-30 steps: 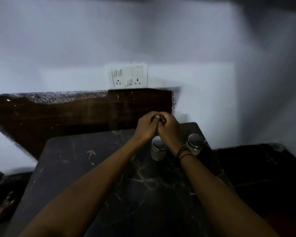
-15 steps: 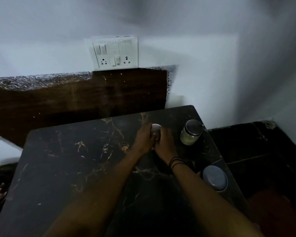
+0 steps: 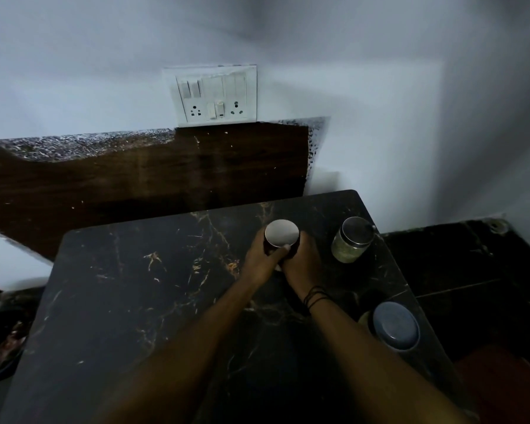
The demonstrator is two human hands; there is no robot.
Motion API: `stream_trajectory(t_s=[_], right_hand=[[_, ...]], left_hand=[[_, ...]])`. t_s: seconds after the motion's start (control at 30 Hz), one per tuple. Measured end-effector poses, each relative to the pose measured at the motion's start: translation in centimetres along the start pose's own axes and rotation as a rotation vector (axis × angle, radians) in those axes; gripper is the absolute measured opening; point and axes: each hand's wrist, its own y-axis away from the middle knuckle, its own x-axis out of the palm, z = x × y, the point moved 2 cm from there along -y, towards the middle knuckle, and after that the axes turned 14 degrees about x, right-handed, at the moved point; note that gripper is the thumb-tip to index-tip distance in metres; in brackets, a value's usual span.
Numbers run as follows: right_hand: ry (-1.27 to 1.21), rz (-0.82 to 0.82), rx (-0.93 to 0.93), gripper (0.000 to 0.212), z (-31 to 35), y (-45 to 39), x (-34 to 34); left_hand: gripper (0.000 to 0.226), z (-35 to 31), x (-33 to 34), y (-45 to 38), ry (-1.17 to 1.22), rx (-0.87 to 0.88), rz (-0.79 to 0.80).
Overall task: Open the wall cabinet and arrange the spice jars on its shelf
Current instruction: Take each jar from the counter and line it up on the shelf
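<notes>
Two hands are closing around one jar (image 3: 281,237) near the far right part of the dark marble table (image 3: 129,289): the left hand (image 3: 262,261) is wrapping its near left side, with the thumb lying across the front, while the right hand (image 3: 303,264) is cupping its right side. Its pale metal lid is facing up. A second jar (image 3: 351,240) holding greenish contents is standing just beside it, near the far right corner, and a third jar with a blue lid (image 3: 395,325) is sitting at the right edge, closer to the person.

No cabinet is showing in this view, only a switchboard (image 3: 216,96) on the wall behind. Judging by this, the step in hand is picking up the first jar. Next would likely come lifting it straight up, clear of its neighbour, and carrying it toward the cabinet, freeing one hand for the door.
</notes>
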Motion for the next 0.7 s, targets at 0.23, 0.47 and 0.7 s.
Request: stream_trajectory(t_s=[0.23,0.47,0.7], right_hand=[[-0.351,0.171,-0.048,0.062,0.8,1.6,-2.1],[-0.73,0.353,0.155,0.027,1.2,3.0,-3.6],[-0.798,0.57,0.325,0.045,0.6,4.1,-2.8]], left_hand=[[0.029,-1.8,-2.4,1.3,0.146,-0.004,-0.196],[0.03,-3.2,-2.7,2.8,0.322,-0.13,-0.175],[0.046,-3.9,-2.2,4.1,0.517,-0.258,-0.061]])
